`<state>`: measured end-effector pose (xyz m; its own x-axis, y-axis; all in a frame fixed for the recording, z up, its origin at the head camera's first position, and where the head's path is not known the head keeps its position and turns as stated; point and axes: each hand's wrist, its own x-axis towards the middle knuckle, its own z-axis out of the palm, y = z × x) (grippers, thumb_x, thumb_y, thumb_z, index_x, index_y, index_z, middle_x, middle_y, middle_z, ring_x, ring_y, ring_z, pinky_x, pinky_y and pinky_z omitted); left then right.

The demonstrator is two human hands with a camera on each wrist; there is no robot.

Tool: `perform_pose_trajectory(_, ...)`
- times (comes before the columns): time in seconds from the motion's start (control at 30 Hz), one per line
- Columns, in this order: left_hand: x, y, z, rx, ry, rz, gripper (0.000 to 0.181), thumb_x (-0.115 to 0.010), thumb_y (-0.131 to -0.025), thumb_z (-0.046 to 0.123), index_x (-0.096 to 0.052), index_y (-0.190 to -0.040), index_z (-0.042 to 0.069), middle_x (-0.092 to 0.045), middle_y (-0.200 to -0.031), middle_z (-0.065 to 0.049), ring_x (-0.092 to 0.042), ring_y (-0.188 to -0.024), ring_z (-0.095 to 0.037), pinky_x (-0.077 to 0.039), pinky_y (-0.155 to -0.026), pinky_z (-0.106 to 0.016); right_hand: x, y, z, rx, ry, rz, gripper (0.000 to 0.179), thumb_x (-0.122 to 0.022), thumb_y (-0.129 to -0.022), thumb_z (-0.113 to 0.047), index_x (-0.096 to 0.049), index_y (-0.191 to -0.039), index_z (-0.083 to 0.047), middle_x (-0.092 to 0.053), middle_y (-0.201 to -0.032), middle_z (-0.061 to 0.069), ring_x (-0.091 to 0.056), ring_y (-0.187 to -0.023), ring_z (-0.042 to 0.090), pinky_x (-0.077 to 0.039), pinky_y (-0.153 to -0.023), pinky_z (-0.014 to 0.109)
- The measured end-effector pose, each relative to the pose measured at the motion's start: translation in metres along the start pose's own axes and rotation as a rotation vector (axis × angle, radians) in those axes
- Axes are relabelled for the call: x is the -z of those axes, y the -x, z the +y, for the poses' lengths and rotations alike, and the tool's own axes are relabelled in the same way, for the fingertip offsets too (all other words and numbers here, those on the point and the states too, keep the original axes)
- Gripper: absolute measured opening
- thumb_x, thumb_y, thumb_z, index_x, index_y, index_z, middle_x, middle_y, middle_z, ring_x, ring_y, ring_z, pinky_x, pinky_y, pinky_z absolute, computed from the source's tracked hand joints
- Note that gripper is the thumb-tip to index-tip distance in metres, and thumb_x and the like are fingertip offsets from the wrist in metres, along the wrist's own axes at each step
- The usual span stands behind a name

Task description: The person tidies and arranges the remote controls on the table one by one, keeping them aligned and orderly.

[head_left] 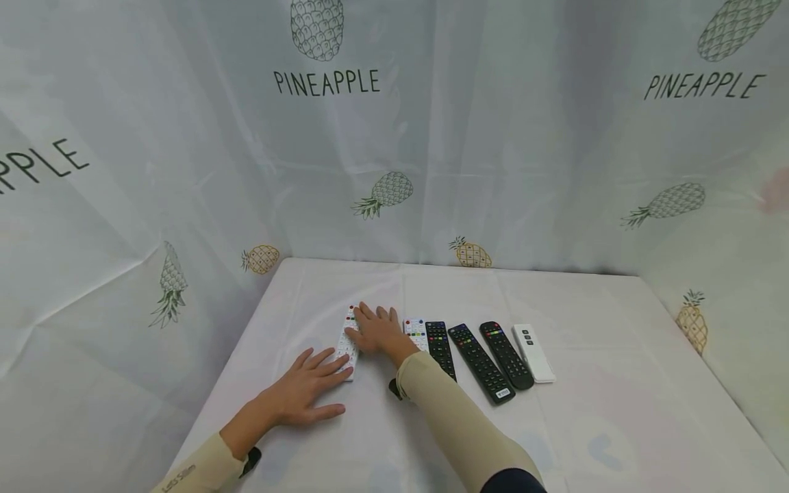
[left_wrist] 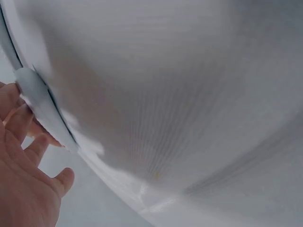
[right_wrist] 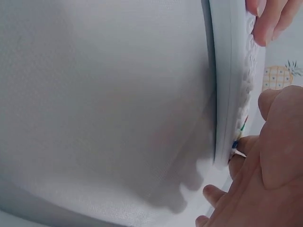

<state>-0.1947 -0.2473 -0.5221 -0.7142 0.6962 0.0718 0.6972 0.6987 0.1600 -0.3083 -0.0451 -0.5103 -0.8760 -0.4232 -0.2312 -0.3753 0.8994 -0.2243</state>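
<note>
A white remote control (head_left: pixel 346 344) with small coloured buttons at its far end lies on the white-covered table, left of a row of other remotes. My left hand (head_left: pixel 306 388) has its fingers spread, with the fingertips on the remote's near end. At the far end my right hand (head_left: pixel 379 333) reaches over with fingers extended, its thumb on the remote's button face. The right wrist view shows the white remote (right_wrist: pixel 229 80) side-on, fingers of both hands at its button side. In the left wrist view, fingertips of the left hand (left_wrist: pixel 28 175) meet the remote's end (left_wrist: pixel 45 106).
Right of my right hand lie a second white remote (head_left: pixel 415 330), three black remotes (head_left: pixel 440 346) (head_left: pixel 482 364) (head_left: pixel 507 356) and a slim white remote (head_left: pixel 534 354) with few buttons. My right forearm partly covers the nearest ones. A pineapple-print curtain (head_left: pixel 518 137) surrounds the table (head_left: pixel 604 342).
</note>
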Motion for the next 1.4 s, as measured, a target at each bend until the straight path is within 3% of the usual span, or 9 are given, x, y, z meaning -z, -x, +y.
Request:
perform_pose_trajectory(0.6, -0.001, -0.001, 0.000, -0.020, -0.012, 0.000, 0.069, -0.043, -0.097, 0.065, -0.047, -0.149, 0.020, -0.039, -0.158, -0.003, -0.035, -0.146, -0.034, -0.024, -0.110, -0.069, -0.002, 0.001, 0.000, 0.021, -0.007, 0.024, 0.067, -0.026, -0.103, -0.059, -0.020, -0.159, -0.023, -0.015, -0.167, -0.004, -0.022, -0.151, 0.035, -0.012, -0.121, 0.058)
perform_pose_trajectory(0.83, 0.002, -0.003, 0.002, 0.003, 0.008, -0.013, 0.066, -0.044, -0.098, 0.062, -0.048, -0.148, 0.019, -0.039, -0.158, -0.003, -0.035, -0.146, -0.034, -0.023, -0.112, -0.068, 0.000, 0.001, 0.000, 0.015, -0.008, -0.018, 0.071, -0.027, -0.102, -0.060, -0.014, -0.160, -0.023, -0.008, -0.168, -0.004, -0.015, -0.153, 0.035, -0.008, -0.122, 0.057)
perform_pose_trajectory(1.03, 0.001, -0.010, 0.008, 0.026, 0.020, 0.051, 0.057, -0.042, -0.102, 0.054, -0.053, -0.144, 0.017, -0.046, -0.153, -0.004, -0.039, -0.143, -0.035, -0.023, -0.111, -0.068, -0.005, -0.001, 0.004, 0.041, 0.023, 0.022, 0.075, -0.029, -0.100, -0.065, -0.009, -0.161, -0.025, -0.001, -0.168, -0.003, -0.013, -0.154, 0.033, -0.008, -0.122, 0.056)
perform_pose_trajectory(1.23, 0.002, -0.011, 0.010, 0.031, -0.021, 0.121, 0.053, -0.044, -0.102, 0.050, -0.056, -0.141, 0.016, -0.051, -0.150, -0.004, -0.044, -0.140, -0.033, -0.024, -0.112, -0.065, 0.004, 0.004, 0.005, 0.118, 0.068, 0.094, 0.078, -0.032, -0.098, -0.068, -0.016, -0.160, -0.025, -0.009, -0.168, -0.001, -0.020, -0.152, 0.031, -0.014, -0.121, 0.056)
perform_pose_trajectory(1.4, 0.007, -0.012, 0.022, -0.031, -0.041, 0.196, 0.048, -0.049, -0.101, 0.047, -0.061, -0.135, 0.015, -0.059, -0.141, -0.002, -0.054, -0.129, -0.024, -0.039, -0.106, -0.053, 0.014, 0.013, 0.013, 0.172, 0.061, 0.139, 0.080, -0.037, -0.097, -0.067, -0.016, -0.160, -0.023, -0.011, -0.168, 0.001, -0.022, -0.151, 0.033, -0.016, -0.120, 0.058)
